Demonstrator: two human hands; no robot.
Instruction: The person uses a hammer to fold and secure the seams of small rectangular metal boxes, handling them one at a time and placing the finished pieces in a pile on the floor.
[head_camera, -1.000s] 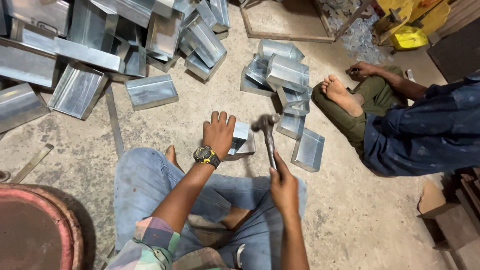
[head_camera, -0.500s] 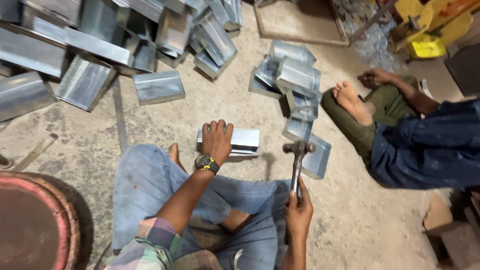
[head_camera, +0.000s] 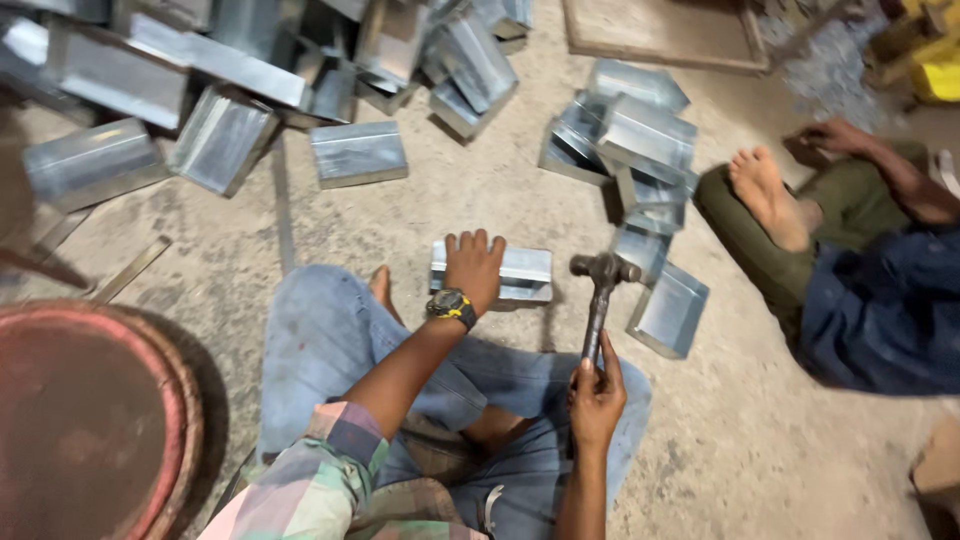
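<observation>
1. The concrete floor (head_camera: 760, 450) spreads under everything; you sit on it cross-legged in blue jeans, knees spread to left and right.
2. A heap of folded sheet-metal boxes (head_camera: 230, 80) fills the far left, tumbled over one another, with one single box (head_camera: 358, 153) lying apart at its near edge.
3. At the near left edge sits a round rust-red drum top (head_camera: 80, 430).
4. On the right another person (head_camera: 880, 300) sits in a dark blue shirt and olive trousers, one bare foot (head_camera: 765, 195) pointed toward the middle pile.
5. A smaller pile of metal boxes (head_camera: 630, 140) lies far and to the right of your hands, just beside that foot.
6. An open shallow tray (head_camera: 668, 310) rests near the hammer, on its right.
7. The metal box you work on (head_camera: 520, 272) lies on the floor just beyond your knees, long side facing you.
8. Your left hand (head_camera: 473, 268), a watch on its wrist, lies flat on top of that box with fingers spread, pressing down.
9. Your right hand (head_camera: 596, 385) is wrapped tight around the hammer (head_camera: 600, 295) handle, its head raised just right of the box's end, not touching it.
</observation>
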